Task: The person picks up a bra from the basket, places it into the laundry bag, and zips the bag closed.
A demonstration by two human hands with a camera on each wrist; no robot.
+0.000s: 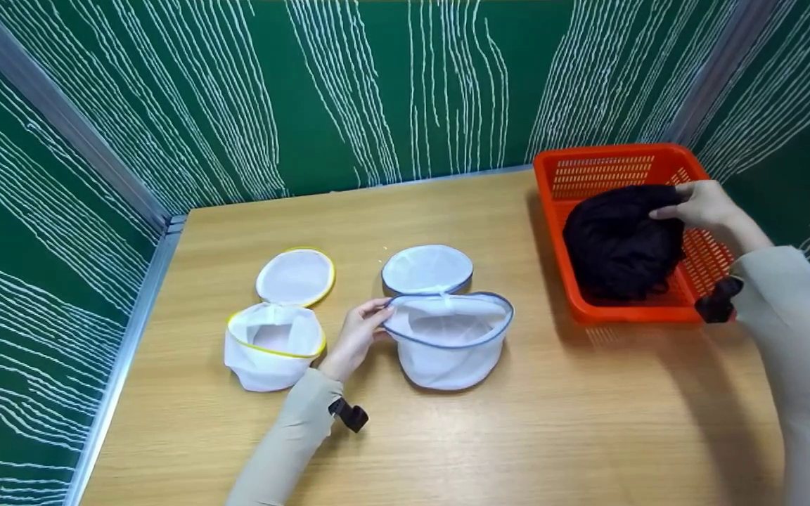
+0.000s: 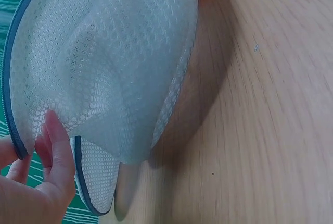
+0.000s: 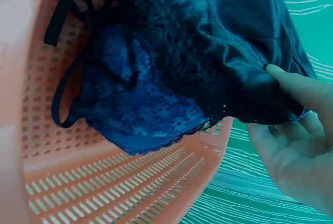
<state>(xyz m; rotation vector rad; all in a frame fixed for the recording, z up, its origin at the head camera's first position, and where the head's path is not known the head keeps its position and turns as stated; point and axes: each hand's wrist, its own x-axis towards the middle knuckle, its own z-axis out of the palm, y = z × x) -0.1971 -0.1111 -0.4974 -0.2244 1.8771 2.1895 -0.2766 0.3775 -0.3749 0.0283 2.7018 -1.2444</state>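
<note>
A white mesh laundry bag (image 1: 451, 365) with a blue-grey zip edge stands unzipped on the table, its round lid (image 1: 427, 268) folded back behind it. My left hand (image 1: 356, 339) pinches the left side of its rim between thumb and fingers. Over at the right, my right hand (image 1: 709, 209) grips the edge of a black satin garment with lace trim (image 1: 623, 242), bunched up in the orange basket. Beneath that garment, the right wrist view shows a blue lace bra (image 3: 140, 104) with dark straps, partly hidden.
The orange plastic basket (image 1: 558, 239) with slotted walls stands at the table's back right. Left of my left hand sits a smaller white mesh bag (image 1: 264, 369) with yellow edging, its lid (image 1: 296, 277) laid back. Green panels (image 1: 447, 91) with white wavy lines enclose the wooden table (image 1: 517, 436).
</note>
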